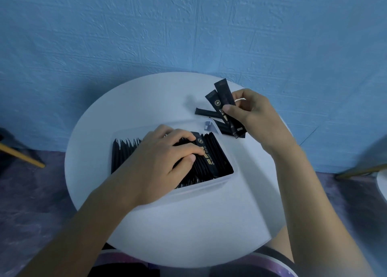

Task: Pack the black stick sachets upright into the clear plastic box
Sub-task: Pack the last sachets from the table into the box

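Note:
A clear plastic box (211, 185) sits in the middle of the round white table (188, 224), packed with several black stick sachets (215, 157) standing on end. My left hand (159, 161) lies over the row, fingers curled on the sachet tops and pressing them to the left. My right hand (249, 111) hovers over the table's far right, pinching two black sachets (224, 100) fanned upward. A couple of loose sachets (204, 111) lie flat on the table under that hand.
A blue textured wall stands right behind the table. Wooden chair legs show at the left edge (23, 157) and right edge (360, 171). The floor is purple. My legs are under the table's near edge.

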Demonstrator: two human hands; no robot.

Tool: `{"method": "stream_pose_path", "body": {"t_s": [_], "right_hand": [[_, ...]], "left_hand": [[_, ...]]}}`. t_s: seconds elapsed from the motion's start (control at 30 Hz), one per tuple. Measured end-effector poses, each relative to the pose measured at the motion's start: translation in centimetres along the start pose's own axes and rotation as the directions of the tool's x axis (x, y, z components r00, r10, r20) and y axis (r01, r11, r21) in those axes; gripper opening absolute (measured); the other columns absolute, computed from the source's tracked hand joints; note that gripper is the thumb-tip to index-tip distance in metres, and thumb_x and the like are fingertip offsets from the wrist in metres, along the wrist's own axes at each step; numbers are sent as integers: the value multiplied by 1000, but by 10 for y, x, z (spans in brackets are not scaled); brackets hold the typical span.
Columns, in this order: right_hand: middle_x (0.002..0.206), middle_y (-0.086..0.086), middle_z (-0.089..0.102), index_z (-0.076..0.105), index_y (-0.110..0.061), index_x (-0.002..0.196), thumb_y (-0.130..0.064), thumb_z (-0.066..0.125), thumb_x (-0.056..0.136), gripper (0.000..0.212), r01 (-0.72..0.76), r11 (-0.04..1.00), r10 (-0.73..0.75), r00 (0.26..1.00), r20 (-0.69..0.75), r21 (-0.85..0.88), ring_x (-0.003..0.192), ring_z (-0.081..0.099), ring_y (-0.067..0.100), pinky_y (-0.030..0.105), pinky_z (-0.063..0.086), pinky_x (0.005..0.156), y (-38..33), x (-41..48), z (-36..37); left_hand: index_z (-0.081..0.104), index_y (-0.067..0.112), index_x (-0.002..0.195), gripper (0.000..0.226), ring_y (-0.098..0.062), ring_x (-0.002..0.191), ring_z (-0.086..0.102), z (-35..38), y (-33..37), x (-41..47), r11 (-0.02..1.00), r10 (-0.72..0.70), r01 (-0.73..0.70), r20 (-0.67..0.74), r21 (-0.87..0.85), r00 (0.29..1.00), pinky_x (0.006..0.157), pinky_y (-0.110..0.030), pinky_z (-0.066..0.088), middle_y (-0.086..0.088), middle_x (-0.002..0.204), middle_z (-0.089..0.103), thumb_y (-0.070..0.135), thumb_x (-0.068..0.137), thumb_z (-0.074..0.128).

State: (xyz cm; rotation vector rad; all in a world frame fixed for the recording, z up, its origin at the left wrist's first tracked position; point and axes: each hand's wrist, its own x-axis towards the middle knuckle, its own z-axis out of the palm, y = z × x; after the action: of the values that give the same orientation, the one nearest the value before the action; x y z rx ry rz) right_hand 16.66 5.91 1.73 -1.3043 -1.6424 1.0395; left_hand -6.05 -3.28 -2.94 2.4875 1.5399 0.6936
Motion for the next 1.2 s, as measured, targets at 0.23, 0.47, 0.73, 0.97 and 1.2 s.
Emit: {"method": "stream_pose_path", "body": {"t_s": [0.23, 0.47, 0.73, 0.97, 1.2], "right_hand": [[97, -6, 71, 53, -31, 128, -34, 66, 92, 38, 69, 773, -27, 997, 77, -630, 92, 64, 23, 34, 44, 78, -13, -47, 34], [93, -1, 71, 60, -24, 109, -36, 49, 97, 20, 137, 600, -57, 990, 128, -788, 88, 62, 33, 42, 52, 79, -21, -64, 41], [89, -2, 72, 68, -18, 99, -34, 57, 95, 20, 86, 620, 41, 989, 142, -780, 70, 66, 21, 37, 52, 81, -27, -62, 33], [98, -5, 74, 71, -23, 111, -31, 62, 95, 20, 33, 719, 155, 966, 207, -694, 80, 71, 18, 37, 55, 86, -34, -58, 31], [91, 1, 75, 71, -19, 110, -23, 60, 96, 18, -3, 745, 198, 956, 217, -667, 79, 73, 19, 38, 56, 86, -35, -55, 31]], "left_hand": [[66, 47, 122, 40, -10, 116, 43, 0, 1, 1, 1000, -8, 8, 3, 1, 1000, 101, -38, 40, 24, 131, 53, 44, 100, 32], [67, 42, 122, 40, -11, 114, 44, 2, -1, -1, 1000, -3, 3, -24, -11, 1000, 99, -42, 43, 19, 131, 55, 42, 99, 34], [72, 40, 118, 37, -12, 117, 49, 4, -4, 0, 999, -26, 21, -118, -44, 993, 101, -41, 44, 21, 127, 60, 39, 96, 43], [74, 44, 112, 33, 6, 113, 55, 1, -2, -3, 992, -96, 86, -109, -97, 989, 86, -3, 30, 27, 127, 62, 38, 94, 48], [70, 45, 122, 41, 6, 125, 52, 2, -2, -2, 993, -67, 60, -67, -102, 996, 97, -11, 37, 28, 135, 58, 45, 93, 42]]}}
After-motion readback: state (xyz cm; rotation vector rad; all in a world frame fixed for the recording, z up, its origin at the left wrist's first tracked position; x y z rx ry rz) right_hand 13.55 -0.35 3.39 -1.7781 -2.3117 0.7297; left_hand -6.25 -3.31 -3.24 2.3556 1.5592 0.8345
